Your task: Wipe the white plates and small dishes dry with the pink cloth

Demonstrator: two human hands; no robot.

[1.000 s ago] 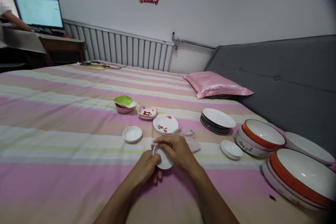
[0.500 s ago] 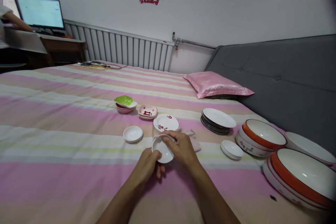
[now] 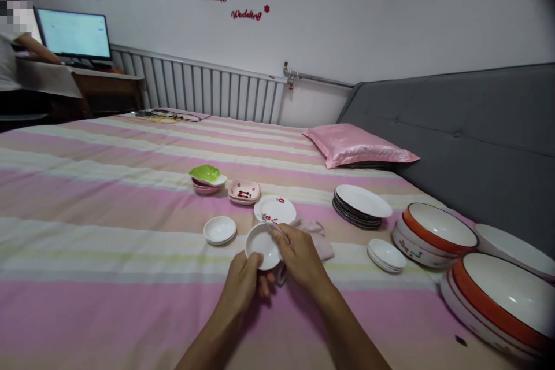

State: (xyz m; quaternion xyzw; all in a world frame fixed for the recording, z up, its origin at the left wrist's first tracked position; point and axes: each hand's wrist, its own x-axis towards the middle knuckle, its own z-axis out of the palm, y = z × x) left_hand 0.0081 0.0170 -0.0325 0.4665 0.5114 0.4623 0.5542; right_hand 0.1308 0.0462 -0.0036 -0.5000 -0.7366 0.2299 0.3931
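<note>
A small round white dish (image 3: pixel 262 247) is tilted up between my two hands, above the bed. My left hand (image 3: pixel 246 278) grips its lower left rim, thumb on the inside and fingers underneath. At the right rim, my right hand (image 3: pixel 300 254) is closed with its thumb over the edge. A pale pinkish-grey cloth (image 3: pixel 318 238) shows beyond my right hand, and a fold of it appears under the dish; my right fingers partly hide it. Just behind the dish lies a white plate with red flowers (image 3: pixel 274 208). Similar small white dishes (image 3: pixel 219 229) sit to the left.
Pink square dishes (image 3: pixel 244 191) and a green leaf-shaped dish (image 3: pixel 207 173) stand farther back. Right are stacked plates (image 3: pixel 363 201), small dishes (image 3: pixel 387 255) and large orange-rimmed bowls (image 3: pixel 437 228). A pink pillow (image 3: pixel 358 144) lies by the headboard. A person (image 3: pixel 34 49) sits far left.
My right hand has shifted from the dish's top edge down to its right side, and a fold of cloth now shows below. The dish moved slightly left; the view tilted up.
</note>
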